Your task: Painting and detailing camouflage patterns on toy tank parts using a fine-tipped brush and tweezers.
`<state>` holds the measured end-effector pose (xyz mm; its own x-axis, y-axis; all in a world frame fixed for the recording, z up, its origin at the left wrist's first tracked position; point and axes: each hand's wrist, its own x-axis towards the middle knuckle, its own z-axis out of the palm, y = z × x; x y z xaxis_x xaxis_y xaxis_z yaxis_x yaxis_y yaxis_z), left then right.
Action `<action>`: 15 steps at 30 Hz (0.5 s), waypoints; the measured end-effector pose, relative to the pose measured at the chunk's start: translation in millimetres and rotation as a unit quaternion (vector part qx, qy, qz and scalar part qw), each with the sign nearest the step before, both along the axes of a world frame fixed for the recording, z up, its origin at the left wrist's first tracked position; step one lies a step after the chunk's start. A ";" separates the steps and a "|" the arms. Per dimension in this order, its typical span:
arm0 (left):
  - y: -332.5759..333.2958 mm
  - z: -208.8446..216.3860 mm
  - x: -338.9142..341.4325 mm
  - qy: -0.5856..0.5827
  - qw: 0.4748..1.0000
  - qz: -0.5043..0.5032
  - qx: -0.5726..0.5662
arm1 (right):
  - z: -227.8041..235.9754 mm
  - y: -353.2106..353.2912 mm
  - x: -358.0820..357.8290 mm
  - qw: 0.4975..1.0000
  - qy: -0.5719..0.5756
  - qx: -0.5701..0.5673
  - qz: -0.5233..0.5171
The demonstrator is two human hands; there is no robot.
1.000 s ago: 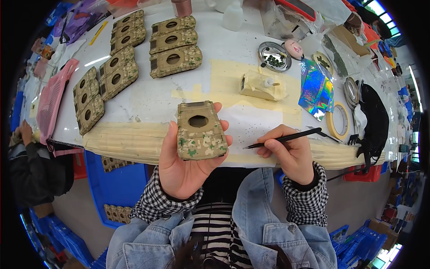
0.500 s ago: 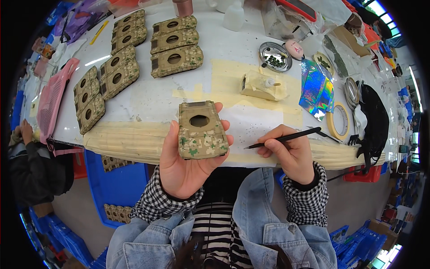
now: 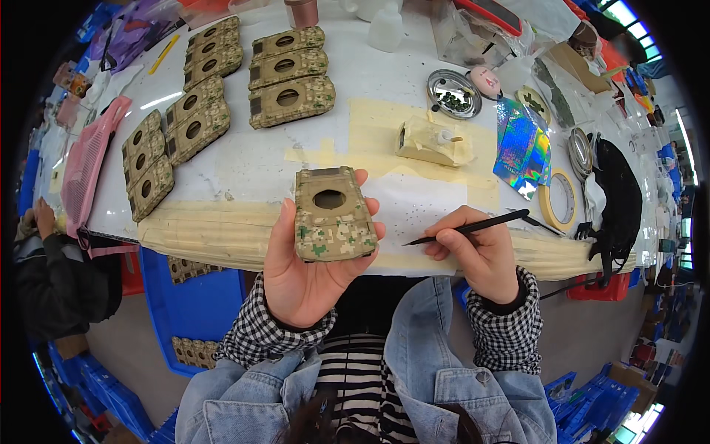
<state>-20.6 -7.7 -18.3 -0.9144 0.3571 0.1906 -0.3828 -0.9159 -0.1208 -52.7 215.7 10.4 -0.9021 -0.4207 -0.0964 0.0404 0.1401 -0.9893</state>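
My left hand [image 3: 307, 285] holds a model tank hull [image 3: 334, 233] in pixel camouflage, with a round hole in its top. Its fingers and thumb wrap the hull's sides. To the right, my right hand [image 3: 477, 251] grips slim black tweezers [image 3: 473, 227] like a pen. Their fine tip points left, apart from the hull and over a white paper sheet [image 3: 451, 194] dotted with tiny dark specks. Several more camouflage hulls [image 3: 292, 100] stand in rows at the back left.
Beyond the sheet is a tape-covered block [image 3: 433, 144]. A round metal dish [image 3: 452, 95] with small green pieces, shiny holographic sheets [image 3: 523, 144] and a tape roll [image 3: 558, 201] lie right. A pink basket [image 3: 92, 166] stands left; a blue tray [image 3: 188, 311] is below the table edge.
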 end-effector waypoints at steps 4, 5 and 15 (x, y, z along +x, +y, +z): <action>0.3 13.2 2.9 -0.058 0.996 0.015 -0.067 | 0.2 0.7 -0.4 1.000 0.002 -0.009 0.000; 0.3 12.7 2.6 -0.059 0.996 0.014 -0.067 | 0.0 1.1 -0.5 1.000 0.002 -0.014 -0.002; -0.9 12.9 2.5 -0.057 0.996 0.013 -0.066 | 0.3 -0.8 -0.9 1.000 0.009 0.000 0.003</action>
